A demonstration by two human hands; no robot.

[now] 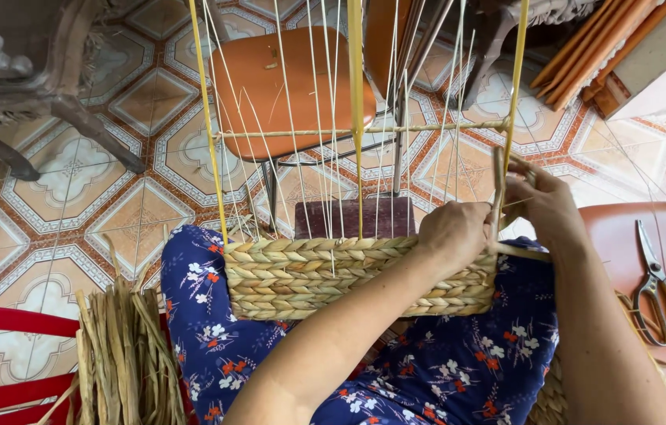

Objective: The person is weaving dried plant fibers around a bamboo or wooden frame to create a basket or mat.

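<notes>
Resting on the lap, braced for weaving, the half-woven basket (360, 275) has its right corner gripped by the left hand (453, 232), while the right hand (544, 206) pinches a straw strand (499, 185) against the upright there.

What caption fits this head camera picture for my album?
Two hands, left and right, weave a straw strand into a half-made basket on a lap, scissors nearby.

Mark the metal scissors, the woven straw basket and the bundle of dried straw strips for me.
metal scissors (658, 285): head view, on the pivot where the blades cross.
woven straw basket (309, 275): head view, on the braided front wall.
bundle of dried straw strips (124, 358): head view, mid-bundle.
</notes>
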